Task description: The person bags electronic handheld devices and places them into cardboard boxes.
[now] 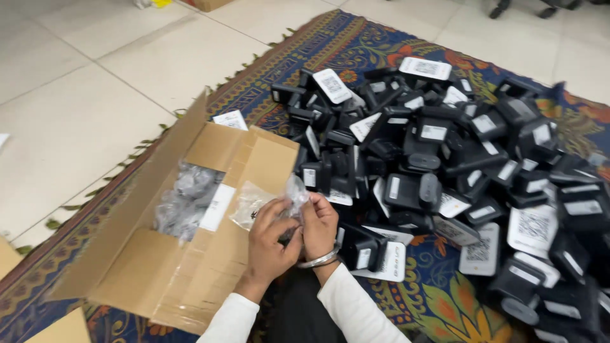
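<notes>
My left hand [267, 244] and my right hand [319, 225] are together in front of me, both gripping a small clear plastic bag [254, 202] with something dark inside. The bag hangs over the near flap of an open cardboard box [152, 279]. Inside the box lie several more clear plastic bags [184, 200] of grey parts. A metal bangle sits on my right wrist. To the right of my hands spreads a big pile of small black devices [445, 159] with white labels.
The box and the pile rest on a patterned blue and orange rug [438, 292] with a fringed edge. Pale floor tiles [70, 114] lie to the left and beyond. Another cardboard piece [63, 329] shows at the bottom left.
</notes>
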